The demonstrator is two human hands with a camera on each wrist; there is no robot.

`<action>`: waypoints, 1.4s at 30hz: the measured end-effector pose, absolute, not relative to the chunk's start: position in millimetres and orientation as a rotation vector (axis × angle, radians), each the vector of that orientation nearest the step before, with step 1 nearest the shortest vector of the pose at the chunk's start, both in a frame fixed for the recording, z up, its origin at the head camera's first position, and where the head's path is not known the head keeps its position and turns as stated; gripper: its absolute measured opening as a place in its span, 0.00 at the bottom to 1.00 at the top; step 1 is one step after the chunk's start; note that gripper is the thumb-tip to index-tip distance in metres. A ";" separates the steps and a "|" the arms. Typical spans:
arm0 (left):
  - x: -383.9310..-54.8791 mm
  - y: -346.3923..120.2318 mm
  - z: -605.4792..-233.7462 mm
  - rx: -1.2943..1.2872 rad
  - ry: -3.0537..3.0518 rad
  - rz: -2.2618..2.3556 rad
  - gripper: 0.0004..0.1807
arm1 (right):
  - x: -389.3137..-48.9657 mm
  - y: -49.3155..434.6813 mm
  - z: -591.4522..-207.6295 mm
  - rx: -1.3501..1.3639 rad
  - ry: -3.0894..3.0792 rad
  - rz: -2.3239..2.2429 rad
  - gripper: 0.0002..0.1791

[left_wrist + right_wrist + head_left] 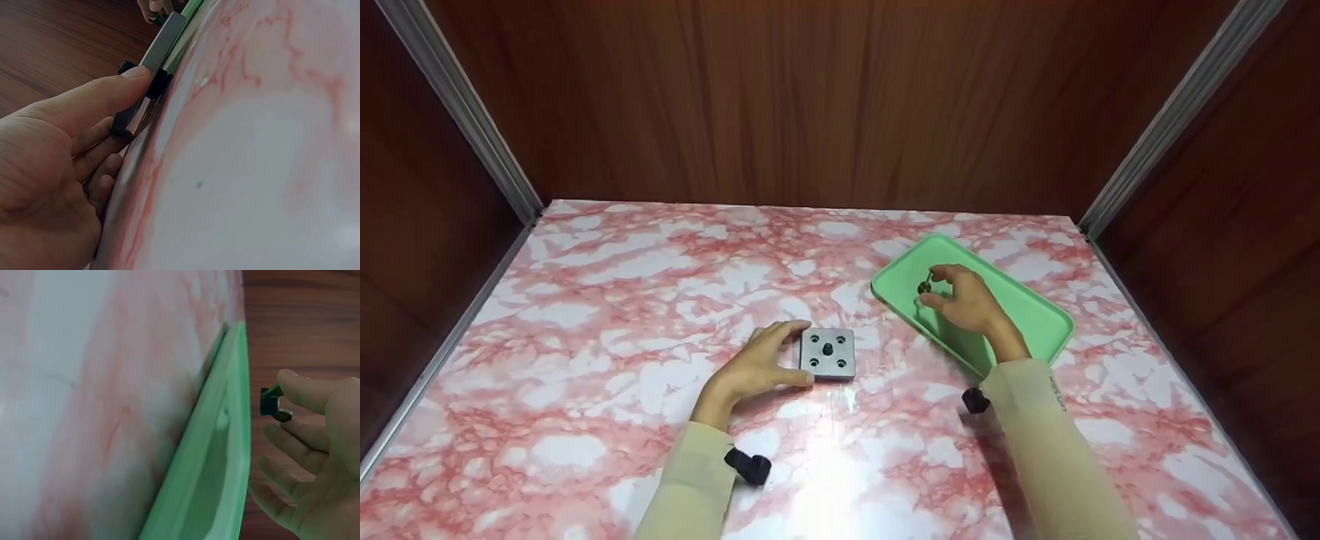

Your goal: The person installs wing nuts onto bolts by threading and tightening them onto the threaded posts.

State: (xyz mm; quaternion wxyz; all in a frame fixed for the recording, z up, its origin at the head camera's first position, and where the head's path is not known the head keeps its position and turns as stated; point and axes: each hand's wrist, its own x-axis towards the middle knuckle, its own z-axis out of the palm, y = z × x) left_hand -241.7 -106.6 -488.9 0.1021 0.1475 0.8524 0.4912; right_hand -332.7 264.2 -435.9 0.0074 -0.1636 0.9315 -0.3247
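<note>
A square grey metal block (819, 362) lies on the table, with a hole near each corner and a short black threaded stud (828, 349) upright at its centre. My left hand (754, 366) holds it from the left, thumb at the near edge and index finger at the far edge. In the left wrist view the thumb presses on the block's edge. Over the green tray (1030, 307), my right hand (969, 304) pinches a small dark wing nut (924, 287) between thumb and index finger. In the right wrist view, the wing nut (270, 403) sits at the fingertips, other fingers spread loosely.
The tray stands at an angle, right of the block, with a low raised rim. Red-and-white marbled table surface (607, 337) surrounds both. Dark wood-grain panels (810, 105) with metal corner posts close off the back and sides. Each wrist carries a black camera mount (748, 466).
</note>
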 end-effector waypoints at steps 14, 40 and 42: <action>-240.5 -107.0 -487.9 0.429 2.494 1.472 0.50 | -306.7 232.7 -426.4 -0.672 2.930 -1.067 0.31; -239.8 -107.7 -486.7 0.457 2.528 1.430 0.51 | -281.0 175.5 -407.4 -0.909 2.875 -0.990 0.28; -239.9 -108.2 -486.2 0.459 2.527 1.428 0.51 | -279.9 173.9 -407.2 -0.930 2.864 -0.988 0.29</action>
